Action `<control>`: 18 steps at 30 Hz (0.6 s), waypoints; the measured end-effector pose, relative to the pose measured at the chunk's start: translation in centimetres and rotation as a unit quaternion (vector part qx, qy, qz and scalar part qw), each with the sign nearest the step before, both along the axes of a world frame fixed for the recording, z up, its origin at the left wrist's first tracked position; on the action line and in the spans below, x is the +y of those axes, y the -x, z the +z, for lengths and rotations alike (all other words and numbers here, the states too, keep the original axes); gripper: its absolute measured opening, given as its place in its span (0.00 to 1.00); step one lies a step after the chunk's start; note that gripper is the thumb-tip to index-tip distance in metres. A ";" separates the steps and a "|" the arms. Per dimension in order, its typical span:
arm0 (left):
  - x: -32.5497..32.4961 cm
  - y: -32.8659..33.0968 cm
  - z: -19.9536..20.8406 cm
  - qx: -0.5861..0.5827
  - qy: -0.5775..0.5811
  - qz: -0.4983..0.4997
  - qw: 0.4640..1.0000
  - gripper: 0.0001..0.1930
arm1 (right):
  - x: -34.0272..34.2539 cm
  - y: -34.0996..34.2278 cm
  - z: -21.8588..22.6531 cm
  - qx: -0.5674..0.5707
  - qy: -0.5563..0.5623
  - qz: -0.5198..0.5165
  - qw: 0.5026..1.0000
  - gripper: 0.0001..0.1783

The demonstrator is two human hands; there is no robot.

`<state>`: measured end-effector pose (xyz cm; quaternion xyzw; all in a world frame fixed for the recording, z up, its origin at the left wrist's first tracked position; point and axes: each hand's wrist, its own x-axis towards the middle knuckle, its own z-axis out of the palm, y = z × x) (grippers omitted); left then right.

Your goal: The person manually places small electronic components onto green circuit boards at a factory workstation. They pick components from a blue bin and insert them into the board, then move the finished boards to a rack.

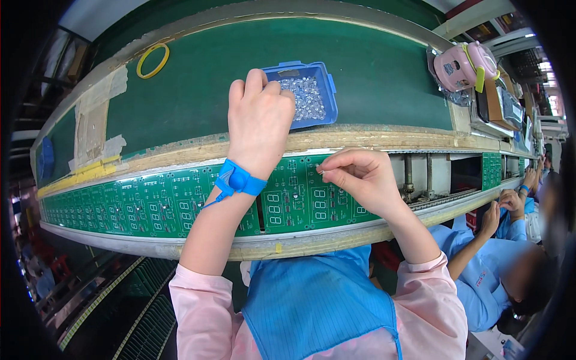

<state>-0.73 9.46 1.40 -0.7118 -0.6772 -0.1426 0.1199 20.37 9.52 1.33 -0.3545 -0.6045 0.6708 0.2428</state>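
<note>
My right hand [362, 179] pinches a tiny electronic component [321, 171] with thin leads between thumb and forefinger. It is just above a green circuit board [292, 191] printed with white digit outlines. My left hand [262, 108] is at the left side of a blue plastic bin [331, 90], its fingers curled and pointing away from me. Whatever those fingers hold, if anything, is hidden behind the hand. Inside the bin lies a heap of small clear parts [307, 99]. A blue wrist strap [240, 182] circles my left wrist.
More green boards [129, 207] run leftward along the rail. A worn wooden ledge [384, 139] separates them from the green worktop [198, 78]. A yellow ring [153, 61] lies far left; a pink container [465, 66] stands far right. A co-worker [492, 264] sits at my right.
</note>
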 end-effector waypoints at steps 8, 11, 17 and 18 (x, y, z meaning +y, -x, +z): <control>-1.4 0.9 0.6 -0.138 -0.058 -0.048 0.988 0.06 | 0.9 0.1 -1.2 -0.043 -0.156 0.009 0.987 0.07; -2.6 0.8 1.4 -0.184 -0.084 -0.075 0.977 0.07 | 0.9 0.3 -1.5 -0.054 -0.132 -0.002 0.990 0.08; -5.7 0.7 0.8 -0.296 -0.069 -0.135 0.943 0.10 | 0.9 1.2 -1.4 -0.113 -0.293 0.036 0.949 0.07; -6.0 0.7 0.4 -0.306 -0.060 -0.141 0.940 0.10 | 0.9 1.3 -1.5 -0.117 -0.303 0.034 0.945 0.08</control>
